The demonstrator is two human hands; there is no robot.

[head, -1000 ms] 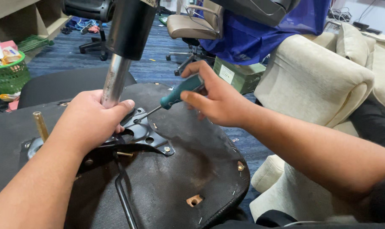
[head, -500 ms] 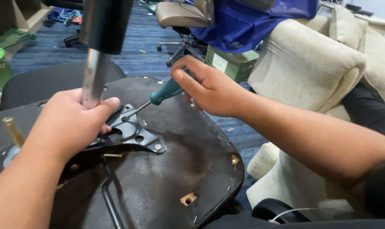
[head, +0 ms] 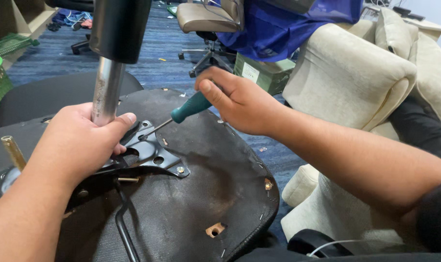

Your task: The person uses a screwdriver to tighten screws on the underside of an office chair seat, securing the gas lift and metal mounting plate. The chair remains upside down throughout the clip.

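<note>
Left hand (head: 79, 145) wraps the chrome post (head: 106, 92); at its 3 o'clock, right hand (head: 237, 104) clamps the screwdriver (head: 179, 116) (teal handle), tip on the bracket (head: 152, 155)

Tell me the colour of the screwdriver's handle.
Teal green; the screwdriver handle in the right hand shows best in the head view.
</note>
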